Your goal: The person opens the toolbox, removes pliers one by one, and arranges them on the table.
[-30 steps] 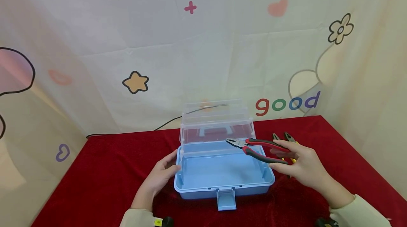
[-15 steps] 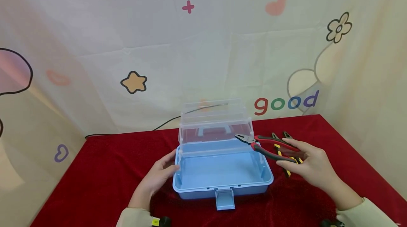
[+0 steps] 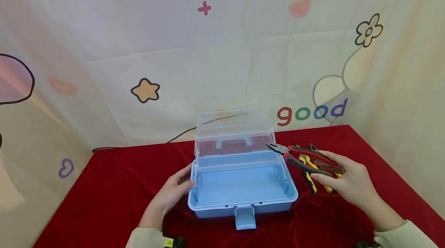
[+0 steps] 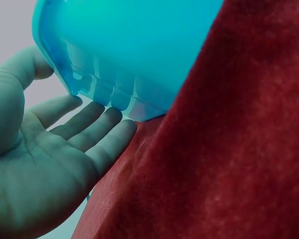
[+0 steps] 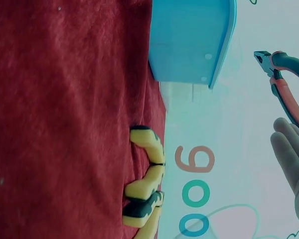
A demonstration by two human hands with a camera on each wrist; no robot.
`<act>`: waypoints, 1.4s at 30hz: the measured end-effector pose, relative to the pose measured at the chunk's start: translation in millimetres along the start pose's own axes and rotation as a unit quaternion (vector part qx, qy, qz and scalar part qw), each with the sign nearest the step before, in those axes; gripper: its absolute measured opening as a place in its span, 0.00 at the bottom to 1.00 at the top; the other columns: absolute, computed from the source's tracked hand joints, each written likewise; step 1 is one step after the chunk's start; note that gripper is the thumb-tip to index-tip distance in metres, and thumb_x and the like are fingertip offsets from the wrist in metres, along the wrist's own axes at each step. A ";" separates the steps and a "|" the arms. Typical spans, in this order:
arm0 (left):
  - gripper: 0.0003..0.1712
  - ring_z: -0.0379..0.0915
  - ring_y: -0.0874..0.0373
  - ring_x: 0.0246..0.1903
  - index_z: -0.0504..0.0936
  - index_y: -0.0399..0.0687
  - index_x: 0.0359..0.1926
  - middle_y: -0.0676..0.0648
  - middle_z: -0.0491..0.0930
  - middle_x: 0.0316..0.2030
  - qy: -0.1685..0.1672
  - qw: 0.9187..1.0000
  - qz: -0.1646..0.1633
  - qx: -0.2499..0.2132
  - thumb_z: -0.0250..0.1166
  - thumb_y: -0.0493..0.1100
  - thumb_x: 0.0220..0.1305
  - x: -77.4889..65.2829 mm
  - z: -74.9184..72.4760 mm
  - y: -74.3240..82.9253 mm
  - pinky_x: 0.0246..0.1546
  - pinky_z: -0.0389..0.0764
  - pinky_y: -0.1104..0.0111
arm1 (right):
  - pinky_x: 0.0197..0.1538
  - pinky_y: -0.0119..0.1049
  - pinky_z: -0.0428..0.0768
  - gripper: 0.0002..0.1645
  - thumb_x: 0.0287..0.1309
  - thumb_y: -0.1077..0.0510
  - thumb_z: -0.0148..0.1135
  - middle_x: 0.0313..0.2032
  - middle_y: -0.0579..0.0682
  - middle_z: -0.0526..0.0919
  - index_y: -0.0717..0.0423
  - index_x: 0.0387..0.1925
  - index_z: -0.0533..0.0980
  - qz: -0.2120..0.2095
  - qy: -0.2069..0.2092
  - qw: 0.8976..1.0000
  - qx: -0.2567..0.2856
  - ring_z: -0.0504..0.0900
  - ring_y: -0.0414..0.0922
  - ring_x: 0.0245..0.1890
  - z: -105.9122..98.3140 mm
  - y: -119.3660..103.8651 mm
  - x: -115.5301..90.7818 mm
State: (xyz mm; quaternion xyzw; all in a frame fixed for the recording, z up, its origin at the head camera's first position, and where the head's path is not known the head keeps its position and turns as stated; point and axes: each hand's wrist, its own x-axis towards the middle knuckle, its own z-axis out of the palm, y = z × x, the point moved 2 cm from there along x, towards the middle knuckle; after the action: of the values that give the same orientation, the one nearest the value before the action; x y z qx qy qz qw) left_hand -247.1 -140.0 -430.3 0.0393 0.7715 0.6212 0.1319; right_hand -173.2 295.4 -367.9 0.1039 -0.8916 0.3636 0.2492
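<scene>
In the head view a light blue toolbox (image 3: 243, 186) stands with its transparent lid (image 3: 236, 136) raised at the back and its front latch (image 3: 245, 218) hanging down. My left hand (image 3: 174, 192) is at the box's left end, thumb at the rim. The left wrist view shows its fingers extended, tips at the outer wall of the toolbox (image 4: 134, 45). My right hand (image 3: 351, 180) grips combination pliers (image 3: 292, 153) with red and black handles, holding them raised right of the box, handles spread and nose pointing left. Part of that hand shows in the right wrist view.
More pliers (image 3: 328, 189) with yellow and black handles lie on the red cloth (image 3: 114, 194) beneath and beside my right hand, partly hidden by it. A patterned white curtain (image 3: 167, 28) hangs behind the table. A thin black cable (image 3: 182, 135) runs along the curtain's foot.
My right hand has moved right with the combination pliers, away from above the toolbox. More of the yellow-handled pliers now shows. The left hand stays at the box's left end.
</scene>
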 end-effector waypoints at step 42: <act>0.36 0.70 0.46 0.59 0.59 0.56 0.71 0.41 0.65 0.66 -0.011 1.000 -0.005 -0.003 0.60 0.43 0.63 1.3 -0.6 -0.9 0.53 0.77 0.54 | 0.27 0.18 0.74 0.36 0.44 0.52 0.74 0.35 0.58 0.87 0.61 0.55 0.75 0.108 0.068 0.991 -0.035 0.70 0.09 0.28 -18.1 43.9 -2.0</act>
State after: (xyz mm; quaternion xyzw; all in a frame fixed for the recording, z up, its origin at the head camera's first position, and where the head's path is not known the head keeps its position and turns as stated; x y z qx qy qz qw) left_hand -248.4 -140.4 -431.2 0.0419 0.7683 0.6223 0.1440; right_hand -180.9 339.4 -384.1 -0.0268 -0.8905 0.3636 0.2723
